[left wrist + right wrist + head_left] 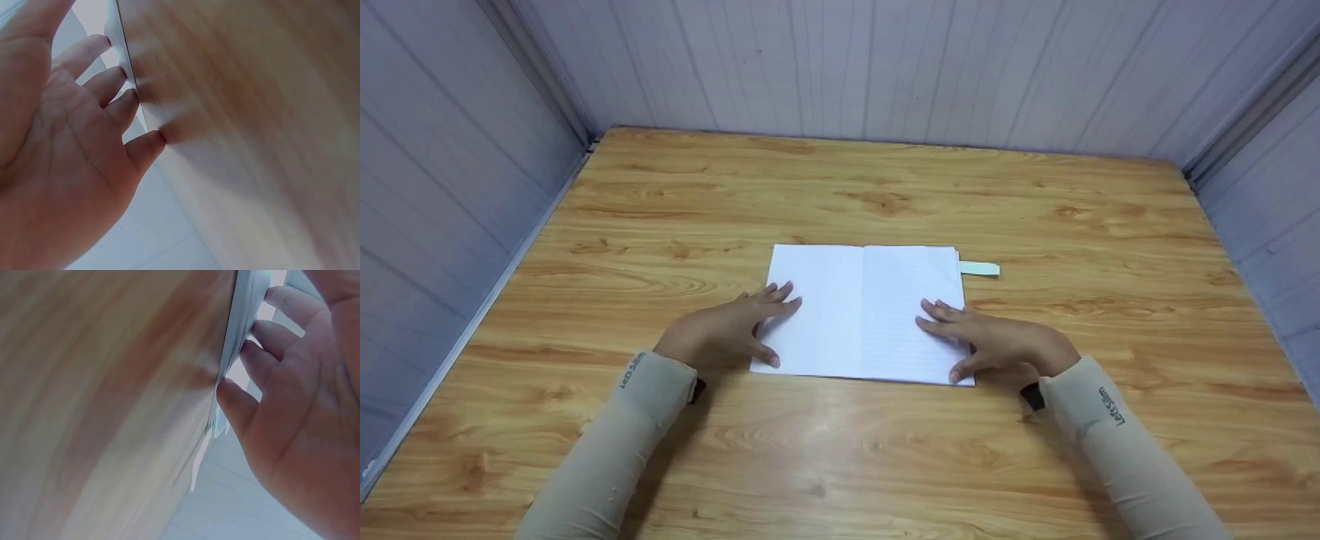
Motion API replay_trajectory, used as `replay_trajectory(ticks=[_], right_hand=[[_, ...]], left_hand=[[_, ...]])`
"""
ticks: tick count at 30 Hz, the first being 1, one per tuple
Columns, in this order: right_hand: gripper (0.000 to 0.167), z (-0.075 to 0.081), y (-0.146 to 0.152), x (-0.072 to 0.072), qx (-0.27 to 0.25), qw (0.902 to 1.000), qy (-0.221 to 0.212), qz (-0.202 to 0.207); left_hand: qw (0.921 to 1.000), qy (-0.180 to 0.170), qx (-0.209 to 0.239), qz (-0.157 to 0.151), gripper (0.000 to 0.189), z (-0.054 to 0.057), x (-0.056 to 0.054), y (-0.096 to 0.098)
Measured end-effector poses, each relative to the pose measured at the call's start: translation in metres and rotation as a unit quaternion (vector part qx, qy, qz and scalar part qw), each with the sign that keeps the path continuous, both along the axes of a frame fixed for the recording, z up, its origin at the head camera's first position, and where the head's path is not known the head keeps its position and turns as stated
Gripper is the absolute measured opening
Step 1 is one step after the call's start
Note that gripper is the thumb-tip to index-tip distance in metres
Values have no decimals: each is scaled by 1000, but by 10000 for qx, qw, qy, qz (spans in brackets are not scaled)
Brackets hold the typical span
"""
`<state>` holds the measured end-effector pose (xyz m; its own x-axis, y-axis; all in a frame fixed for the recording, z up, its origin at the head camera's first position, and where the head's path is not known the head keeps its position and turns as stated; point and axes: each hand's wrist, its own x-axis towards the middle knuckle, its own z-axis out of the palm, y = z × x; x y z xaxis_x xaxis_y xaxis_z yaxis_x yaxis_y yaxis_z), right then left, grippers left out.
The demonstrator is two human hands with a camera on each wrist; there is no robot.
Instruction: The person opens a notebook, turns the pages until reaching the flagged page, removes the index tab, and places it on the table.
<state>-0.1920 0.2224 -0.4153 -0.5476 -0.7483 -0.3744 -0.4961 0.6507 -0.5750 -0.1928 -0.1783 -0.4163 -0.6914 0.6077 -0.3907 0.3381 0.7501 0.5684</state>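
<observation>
An open notebook [840,315] with white pages lies flat on the wooden table, its right page faintly ruled. My left hand [735,322] rests on its left edge with fingers spread, thumb near the lower corner. On the opposite edge, my right hand [994,337] touches the right page, also with spread fingers. A pale green ribbon or tab [980,268] sticks out past the upper right edge. In the left wrist view the left fingertips [115,73] meet the thin page edge; in the right wrist view the right fingertips [250,349] lie along a thicker stack of pages.
The wood-grained table [840,450] spreads around the notebook on all sides. Pale panelled walls [840,67] stand behind it and to the left and right. Both forearms wear light sleeves [607,450], with dark bands at the wrists.
</observation>
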Motion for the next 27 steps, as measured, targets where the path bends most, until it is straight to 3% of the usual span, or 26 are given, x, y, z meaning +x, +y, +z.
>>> replay_trajectory(ticks=[11, 20, 27], right_hand=[[90, -1, 2, -4, -7, 9999, -72, 98], [89, -1, 1, -4, 35, 9999, -107, 55], [89, 0, 2, -4, 92, 9999, -98, 6]], left_hand=[[9998, -115, 21, 176, 95, 0, 1, 0], [10000, 7, 71, -22, 95, 0, 0, -2], [10000, -59, 28, 72, 94, 0, 1, -1]])
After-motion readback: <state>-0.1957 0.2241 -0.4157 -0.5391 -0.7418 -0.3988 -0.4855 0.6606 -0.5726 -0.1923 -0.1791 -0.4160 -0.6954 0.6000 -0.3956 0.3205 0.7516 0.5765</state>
